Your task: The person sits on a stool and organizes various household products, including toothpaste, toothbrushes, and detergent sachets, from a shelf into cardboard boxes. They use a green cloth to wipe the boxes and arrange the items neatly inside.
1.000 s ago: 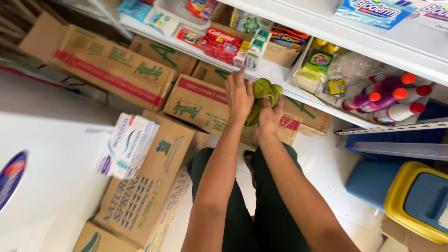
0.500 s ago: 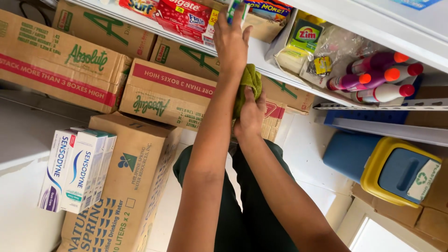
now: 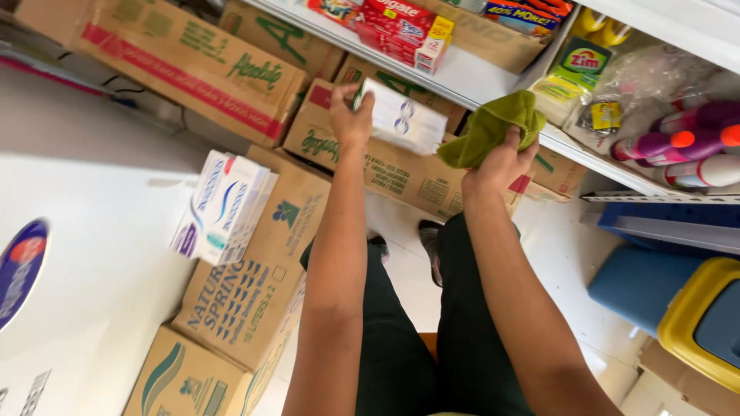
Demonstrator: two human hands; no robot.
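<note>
My left hand (image 3: 349,115) grips a white toothpaste carton (image 3: 405,119) just below the edge of a white shelf (image 3: 478,77). My right hand (image 3: 501,162) holds a crumpled green cloth (image 3: 493,123) beside that carton, close to the shelf edge. On the shelf above lie red toothpaste cartons (image 3: 401,27). Both forearms reach up from my lap.
Brown cardboard boxes (image 3: 254,270) are stacked on the floor at left, with a pack of white toothpaste cartons (image 3: 223,208) on top. More boxes (image 3: 185,62) sit under the shelf. Spray bottles with red and orange caps (image 3: 686,146) lie at right. A blue and yellow bin (image 3: 694,308) stands lower right.
My left hand has come down from the shelf and now holds a white carton. The right hand with the green cloth has moved right, away from the left hand.
</note>
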